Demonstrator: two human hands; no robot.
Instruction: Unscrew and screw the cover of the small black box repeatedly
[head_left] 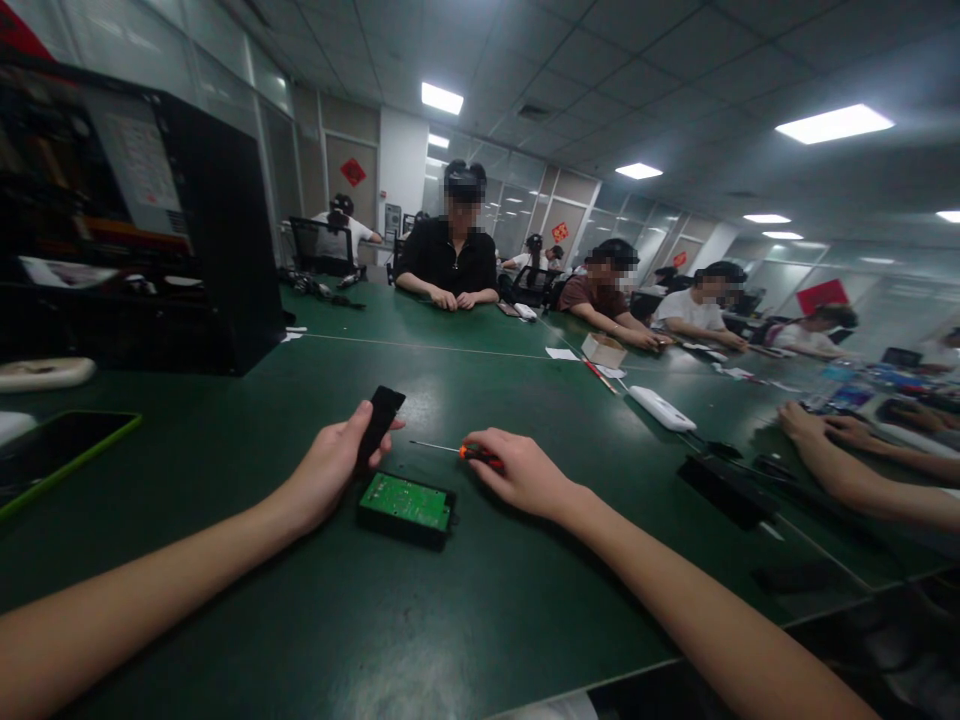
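The left grip (334,462) and right grip (525,473) are bare human hands with slender fingers (484,440), running back through narrow wrists (577,506) into a slim, smooth left forearm (180,568) and right forearm (675,580), both likewise uncovered.

The broad green tabletop (337,620) looks smooth, with a soft sheen; the flat black oblong piece (385,412) looks like matt plastic; the rectangular green circuit board (405,501) shows small shiny specks; the thin screwdriver shaft (436,446) looks metallic, the orange-and-dark screwdriver handle (466,453) like plastic.
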